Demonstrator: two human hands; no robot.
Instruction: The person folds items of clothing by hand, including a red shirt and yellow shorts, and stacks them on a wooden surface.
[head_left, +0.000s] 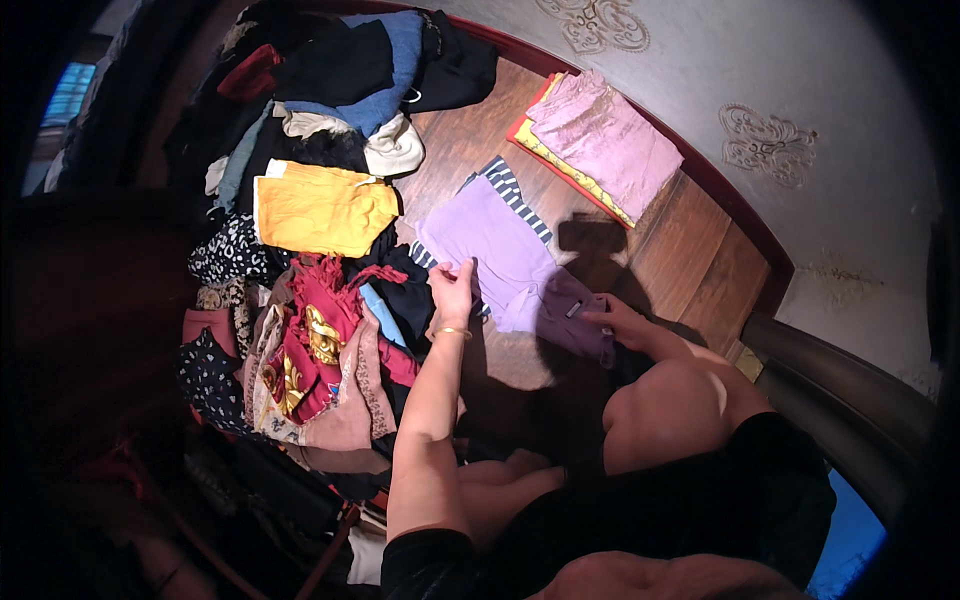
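A lavender knit garment lies stretched out on top of a navy-and-white striped garment on the wooden floor. At the near right end of the lavender cloth, beside a small dark label, my right hand pinches its edge between thumb and fingers. My left hand, with a gold bangle on the wrist, touches the left edge of the same garment. Its fingers are bent, and whether they grip the cloth is hard to see. Shadow covers the garment's right end.
Folded pink cloth lies on yellow printed cloth near the wall. On the left are a folded yellow-orange garment, a red fringed scarf and heaped dark clothes. A dark curved furniture edge stands at right.
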